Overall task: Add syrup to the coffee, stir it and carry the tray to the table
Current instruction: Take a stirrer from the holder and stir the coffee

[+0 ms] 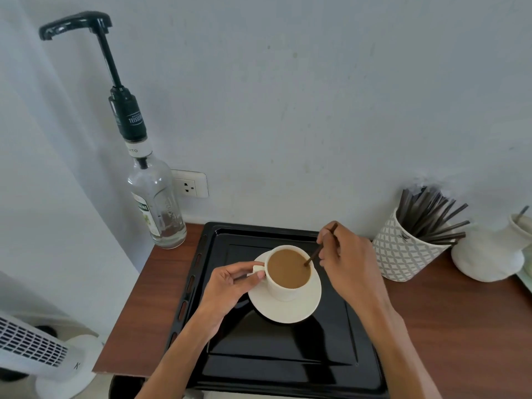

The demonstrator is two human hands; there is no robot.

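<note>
A white cup of milky coffee [288,268] stands on a white saucer [299,309] in the middle of a black tray [259,355]. My left hand [230,286] pinches the cup's handle from the left. My right hand [349,262] holds a dark brown stir stick [318,251] whose lower end dips into the coffee near the cup's right rim. A clear syrup bottle [157,203] with a tall black pump stands at the back left corner of the wooden counter, apart from the tray.
A patterned white holder [400,254] full of dark stir sticks stands right of the tray, with a white vase [489,254] beyond it. A wall socket [190,184] sits behind the bottle. A white fan [37,349] is low at the left, off the counter.
</note>
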